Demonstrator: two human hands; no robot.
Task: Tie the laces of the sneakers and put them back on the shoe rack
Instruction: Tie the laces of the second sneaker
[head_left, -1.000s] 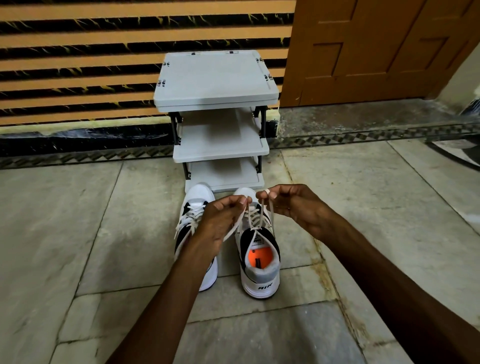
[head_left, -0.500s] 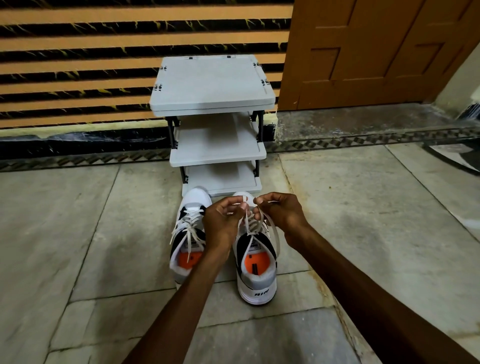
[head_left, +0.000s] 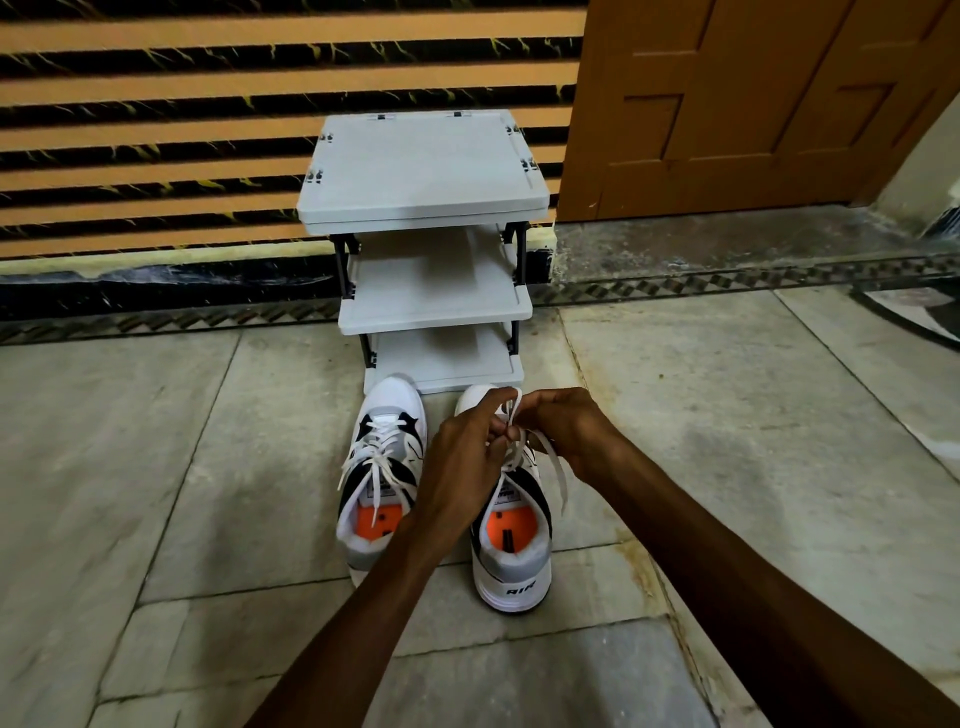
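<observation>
Fingers (head_left: 496, 434) of both hands pinched shut on the white laces (head_left: 511, 415) of the right sneaker (head_left: 511, 540), meeting over its tongue. Left hand (head_left: 462, 467) comes in from the near side and covers the shoe's inner flank; right hand (head_left: 566, 431) sits just beside it, knuckles toward the shoe rack (head_left: 423, 171). One lace loop sticks up between the two hands. A loose lace end (head_left: 553, 467) hangs down past the right wrist, outside the shoe.

Right sneaker: on the floor (head_left: 727, 441), toe touching or nearly touching the rack's bottom shelf, heel toward the camera, "AIR" readable on the heel, orange insole visible.

Left sneaker (head_left: 382, 467): just beside it, parallel, same heading, apart from the hands. Laces threaded but loose, ends draped over the sides. Orange insole visible too.

Rack: grey, three tiers, black posts, standing at the far edge of the floor tiles against the striped wall (head_left: 156, 130). All three shelves bare as far as seen; rear of the lower two is hidden by the tier above.

Wooden door (head_left: 753, 104) to the right of the rack, behind a raised sill.
</observation>
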